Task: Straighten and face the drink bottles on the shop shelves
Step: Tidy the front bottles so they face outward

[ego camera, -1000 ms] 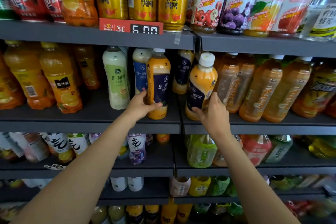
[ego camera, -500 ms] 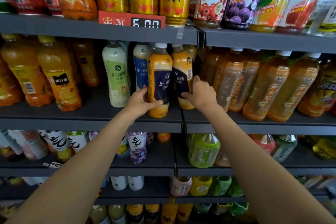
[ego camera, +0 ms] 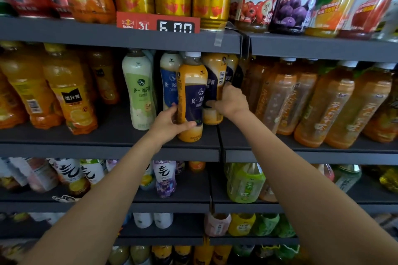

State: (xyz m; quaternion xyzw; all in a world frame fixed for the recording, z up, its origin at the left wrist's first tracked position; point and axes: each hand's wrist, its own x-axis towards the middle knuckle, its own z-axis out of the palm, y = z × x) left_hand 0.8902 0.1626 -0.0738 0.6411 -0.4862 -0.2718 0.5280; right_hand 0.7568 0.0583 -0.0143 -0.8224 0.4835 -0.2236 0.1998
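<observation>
Now, from the head camera, both hands are up at the second shelf (ego camera: 107, 146), each one on a milk tea bottle. The left hand (ego camera: 170, 122) is wrapped round the front orange bottle (ego camera: 190, 101), thumb across the front near the bottom and fingers round the left side. That bottle stands at the front edge of the shelf, and its dark label looks out at us, maybe turned a little to the right. The right hand (ego camera: 230, 103) holds the second orange bottle (ego camera: 215, 84), which stands just behind and to the right of the first one, touching it. Its thumb lies across the front and its fingers curl round the right side. This bottle shows its barcode, so I think it is turned the wrong way.

To do this step well, I would twist the back bottle slowly until its name shows in front, like its friend. Keep it flat on the shelf while turning, so it does not tip. Hold low on the bottle, not at the cap. The brown tea bottles (ego camera: 280, 97) stand just beside on the right and lean a bit, so mind not to bump them. The green bottle (ego camera: 139, 90) on the left already faces out, so line up with it
</observation>
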